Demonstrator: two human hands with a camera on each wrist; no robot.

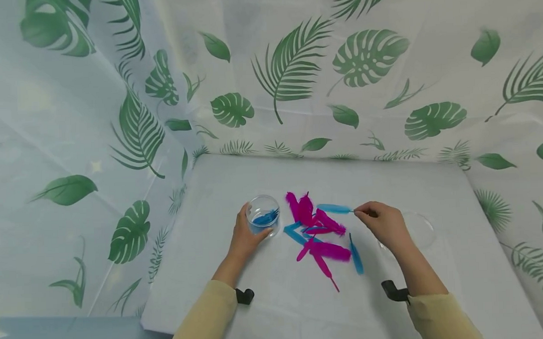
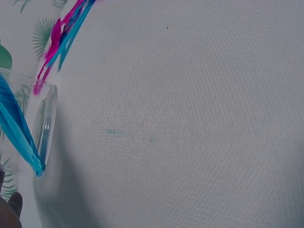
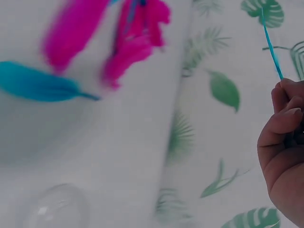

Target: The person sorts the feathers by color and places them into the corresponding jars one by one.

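My left hand (image 1: 246,238) grips a clear round cup (image 1: 277,228), thumb on its near side. Inside the cup lie blue feathers (image 1: 265,218); they show large through its wall in the left wrist view (image 2: 19,128). My right hand (image 1: 385,224) pinches a blue feather (image 1: 334,208) by its quill, between thumb and index finger. That feather points left, at the far right edge of a loose pile of magenta feathers (image 1: 330,251) and blue feathers (image 1: 295,234). In the right wrist view the pinched feather (image 3: 272,50) appears edge-on above the fingertips.
A clear round dish or lid (image 1: 421,229) lies right of the pile, partly hidden by my right hand. One blue feather (image 1: 356,256) rests at the pile's right side. The white table (image 1: 267,309) meets leaf-printed cloth (image 1: 306,133) at the back and sides.
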